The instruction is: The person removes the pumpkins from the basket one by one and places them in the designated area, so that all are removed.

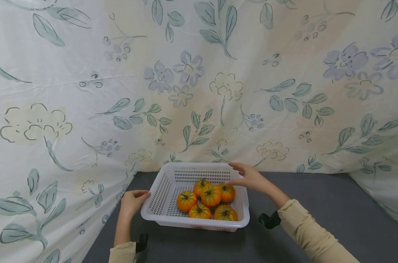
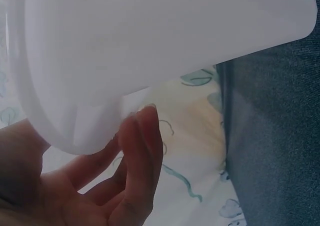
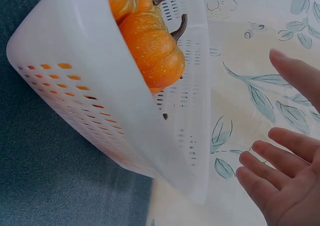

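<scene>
A white plastic basket with slotted walls holds several small orange pumpkins. My left hand grips the basket's left rim, thumb over the edge. In the left wrist view, the fingers curl up under the rim's corner. At the far right corner is my right hand, its thumb and fingers spread. The right wrist view shows that hand apart from the rim, holding nothing. One pumpkin with a dark curved stem sits close inside the near wall there.
The basket is on a dark grey table. Behind and beside the table hangs a pale cloth printed with leaves and flowers. Dark bands with small devices are worn at both wrists, next to beige sleeves.
</scene>
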The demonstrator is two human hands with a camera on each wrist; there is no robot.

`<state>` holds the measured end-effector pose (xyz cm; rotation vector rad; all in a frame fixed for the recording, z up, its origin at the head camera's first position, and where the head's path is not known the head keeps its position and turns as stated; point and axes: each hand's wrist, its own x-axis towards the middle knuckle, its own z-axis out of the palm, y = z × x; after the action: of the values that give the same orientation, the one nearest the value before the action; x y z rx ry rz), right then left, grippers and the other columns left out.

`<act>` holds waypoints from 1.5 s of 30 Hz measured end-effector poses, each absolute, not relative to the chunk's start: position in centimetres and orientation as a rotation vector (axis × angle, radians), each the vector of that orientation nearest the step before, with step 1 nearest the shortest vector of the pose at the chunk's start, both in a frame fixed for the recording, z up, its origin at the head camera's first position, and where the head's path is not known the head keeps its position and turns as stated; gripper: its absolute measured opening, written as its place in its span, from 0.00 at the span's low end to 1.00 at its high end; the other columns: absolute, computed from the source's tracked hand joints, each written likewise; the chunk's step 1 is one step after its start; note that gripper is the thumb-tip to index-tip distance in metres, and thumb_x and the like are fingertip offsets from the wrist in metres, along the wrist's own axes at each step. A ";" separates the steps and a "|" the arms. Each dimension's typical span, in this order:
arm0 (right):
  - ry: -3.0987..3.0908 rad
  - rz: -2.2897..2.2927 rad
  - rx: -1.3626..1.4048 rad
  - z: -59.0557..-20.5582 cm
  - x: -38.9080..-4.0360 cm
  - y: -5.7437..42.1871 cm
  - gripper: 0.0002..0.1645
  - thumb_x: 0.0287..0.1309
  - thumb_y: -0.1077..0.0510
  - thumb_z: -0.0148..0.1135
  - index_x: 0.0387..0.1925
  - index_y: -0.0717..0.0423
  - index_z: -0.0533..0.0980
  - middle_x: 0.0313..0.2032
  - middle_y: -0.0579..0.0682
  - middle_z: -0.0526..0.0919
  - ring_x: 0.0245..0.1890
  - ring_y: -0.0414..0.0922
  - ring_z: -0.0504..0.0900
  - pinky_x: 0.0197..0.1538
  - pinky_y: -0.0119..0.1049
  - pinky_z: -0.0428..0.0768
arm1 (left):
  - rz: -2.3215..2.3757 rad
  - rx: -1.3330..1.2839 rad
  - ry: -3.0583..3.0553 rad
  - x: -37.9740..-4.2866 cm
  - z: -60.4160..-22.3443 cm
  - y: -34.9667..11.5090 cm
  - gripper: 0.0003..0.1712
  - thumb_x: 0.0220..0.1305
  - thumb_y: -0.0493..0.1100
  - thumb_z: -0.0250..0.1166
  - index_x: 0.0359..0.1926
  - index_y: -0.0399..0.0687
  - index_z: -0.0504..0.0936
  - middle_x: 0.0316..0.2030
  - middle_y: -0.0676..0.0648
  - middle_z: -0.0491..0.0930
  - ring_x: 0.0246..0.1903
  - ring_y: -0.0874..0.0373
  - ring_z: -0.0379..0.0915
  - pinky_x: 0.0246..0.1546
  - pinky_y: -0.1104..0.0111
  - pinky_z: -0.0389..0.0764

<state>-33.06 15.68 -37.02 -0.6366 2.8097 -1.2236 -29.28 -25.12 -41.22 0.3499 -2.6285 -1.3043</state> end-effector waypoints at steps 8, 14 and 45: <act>2.815 -1.152 -0.661 -36.7 -33.3 15.0 0.50 0.51 0.40 0.71 0.69 0.58 0.64 0.68 0.63 0.67 0.68 0.62 0.67 0.67 0.57 0.67 | -1.332 0.358 -2.638 -29.4 -41.4 -25.6 0.19 0.65 0.43 0.63 0.49 0.30 0.82 0.44 0.31 0.83 0.33 0.49 0.83 0.30 0.60 0.84; 2.783 -1.123 -0.684 -36.3 -33.4 14.7 0.49 0.52 0.42 0.71 0.69 0.60 0.64 0.68 0.63 0.68 0.68 0.62 0.67 0.67 0.59 0.67 | -1.409 0.367 -2.617 -29.5 -41.7 -25.9 0.19 0.64 0.43 0.63 0.48 0.30 0.83 0.39 0.34 0.85 0.27 0.56 0.83 0.27 0.61 0.84; 2.735 -0.991 -0.700 -35.6 -34.4 12.2 0.46 0.50 0.44 0.73 0.67 0.58 0.67 0.66 0.61 0.71 0.65 0.60 0.71 0.63 0.57 0.72 | -1.546 0.404 -2.614 -29.6 -42.3 -26.5 0.23 0.64 0.47 0.63 0.51 0.31 0.81 0.40 0.36 0.84 0.29 0.59 0.80 0.27 0.65 0.82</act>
<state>-34.37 12.16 -35.58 -0.6999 2.7351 -0.9907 -29.57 -26.49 -42.27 0.4044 -2.6137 -1.5459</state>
